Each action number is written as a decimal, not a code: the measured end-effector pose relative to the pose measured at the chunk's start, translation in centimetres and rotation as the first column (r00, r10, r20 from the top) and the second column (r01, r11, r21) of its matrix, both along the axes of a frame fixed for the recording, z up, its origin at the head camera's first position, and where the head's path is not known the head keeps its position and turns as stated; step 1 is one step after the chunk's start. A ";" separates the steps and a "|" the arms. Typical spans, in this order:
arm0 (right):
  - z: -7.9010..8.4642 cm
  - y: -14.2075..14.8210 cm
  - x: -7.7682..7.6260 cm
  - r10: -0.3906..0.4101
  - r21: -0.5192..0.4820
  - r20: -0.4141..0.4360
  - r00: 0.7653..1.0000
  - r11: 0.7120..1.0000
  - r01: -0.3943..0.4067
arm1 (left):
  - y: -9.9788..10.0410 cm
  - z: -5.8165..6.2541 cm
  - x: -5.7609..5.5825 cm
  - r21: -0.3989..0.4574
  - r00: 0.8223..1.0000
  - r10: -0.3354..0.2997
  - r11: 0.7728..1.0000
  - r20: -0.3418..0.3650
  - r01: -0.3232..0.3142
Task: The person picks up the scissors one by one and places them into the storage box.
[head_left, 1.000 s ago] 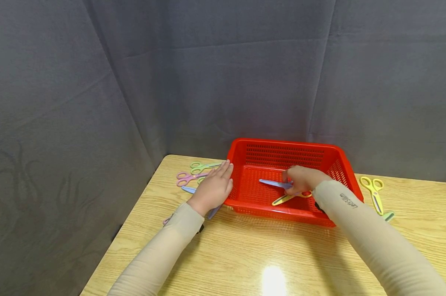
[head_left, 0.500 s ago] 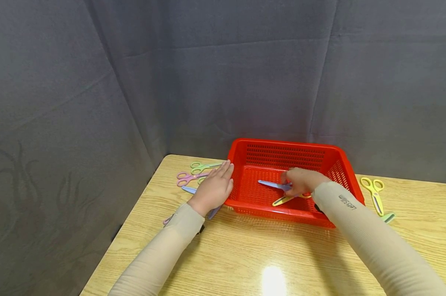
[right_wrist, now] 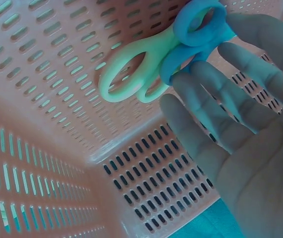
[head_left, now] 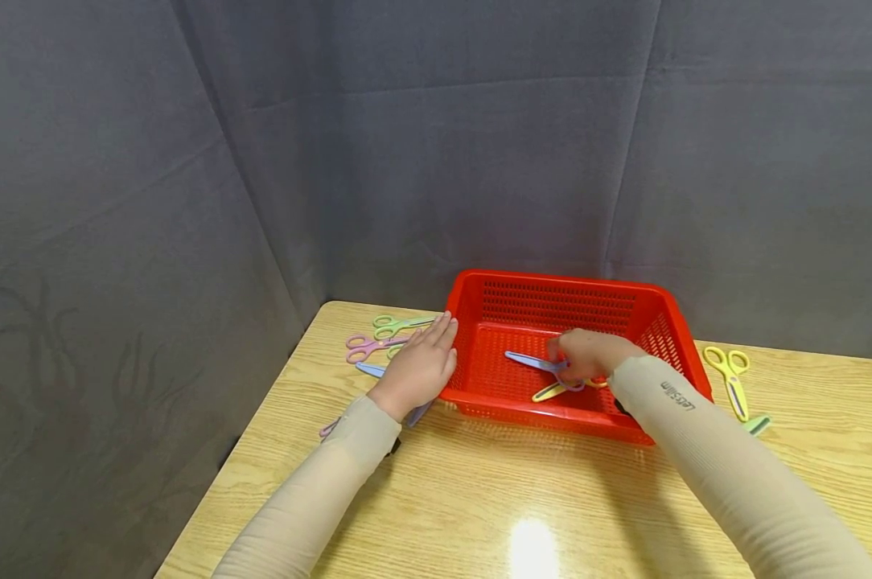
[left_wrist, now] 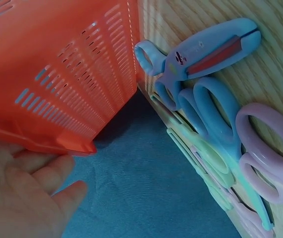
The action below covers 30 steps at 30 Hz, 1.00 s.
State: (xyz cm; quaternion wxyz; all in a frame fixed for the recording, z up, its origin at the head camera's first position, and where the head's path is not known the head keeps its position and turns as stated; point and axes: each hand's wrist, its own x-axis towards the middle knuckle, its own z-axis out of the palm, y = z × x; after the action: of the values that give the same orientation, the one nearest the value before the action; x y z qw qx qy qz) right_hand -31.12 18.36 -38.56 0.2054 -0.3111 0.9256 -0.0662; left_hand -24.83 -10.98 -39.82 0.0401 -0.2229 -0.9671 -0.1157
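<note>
A red plastic basket sits on the table. My left hand lies with extended fingers on its left rim. Inside the basket, my right hand reaches down over blue scissors, whose purple handle loops show just below it. The right wrist view has the fingers fairly straight and spread, with fingertips right at the loops of the blue scissors. Those scissors cross yellow scissors on the basket floor; the yellow handle is partly covered by the hand.
Left of the basket lie several scissors, among them green scissors, pink scissors and blue scissors. Yellow scissors and green scissors lie to its right. A grey curtain hangs behind the table.
The blue scissors have turned slightly, and their handle loops now show below the right hand. That hand has shifted a little left; the left hand has stayed on the rim.
</note>
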 end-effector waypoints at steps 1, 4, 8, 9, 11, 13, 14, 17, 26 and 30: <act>0.0 0.0 0.0 -0.002 0.000 0.004 1.000 1.000 0.002 | 0.0 0.0 0.0 -0.001 1.000 0.000 1.000 0.002 0.000; 0.0 0.2 0.0 0.008 0.004 0.005 1.000 1.000 -0.008 | 0.1 -0.1 0.0 -0.004 1.000 -0.004 1.000 0.003 0.004; 0.0 0.4 -0.2 0.029 0.005 0.000 1.000 1.000 -0.029 | 0.1 -0.1 0.0 -0.004 1.000 -0.003 1.000 0.004 0.003; 0.1 0.4 -0.2 0.030 0.007 -0.001 1.000 1.000 -0.030 | 0.2 -0.1 0.1 -0.005 1.000 -0.003 1.000 0.004 0.003; 0.1 0.6 -0.2 0.028 0.012 0.004 1.000 1.000 -0.028 | 0.2 -0.1 0.1 -0.007 1.000 -0.004 1.000 0.004 0.004; 0.0 0.7 -0.2 0.016 0.015 0.017 1.000 1.000 -0.016 | 0.3 0.0 0.1 -0.004 1.000 -0.006 1.000 0.007 0.006; 0.1 0.7 -0.3 0.017 0.016 0.018 1.000 1.000 -0.017 | 0.3 0.0 0.1 -0.003 1.000 -0.006 1.000 0.010 0.006; 0.1 0.9 -0.3 0.009 0.013 0.020 1.000 1.000 -0.009 | 0.3 0.0 0.0 -0.001 1.000 -0.007 1.000 0.012 0.007; 0.6 1.3 -0.1 0.013 0.014 -0.027 1.000 1.000 -0.013 | 0.0 -0.1 0.1 0.013 1.000 -0.006 1.000 0.008 0.006; 1.2 1.5 0.1 -0.018 0.029 -0.012 1.000 0.999 0.018 | 0.0 -0.1 0.1 0.018 1.000 -0.006 1.000 0.007 0.006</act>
State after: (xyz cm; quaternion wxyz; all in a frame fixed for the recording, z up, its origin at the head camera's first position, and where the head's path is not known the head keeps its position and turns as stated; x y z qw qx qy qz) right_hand -31.00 19.91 -37.37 0.2038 -0.3001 0.9304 -0.0527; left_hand -24.73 -11.01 -39.92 0.0386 -0.2250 -0.9655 -0.1252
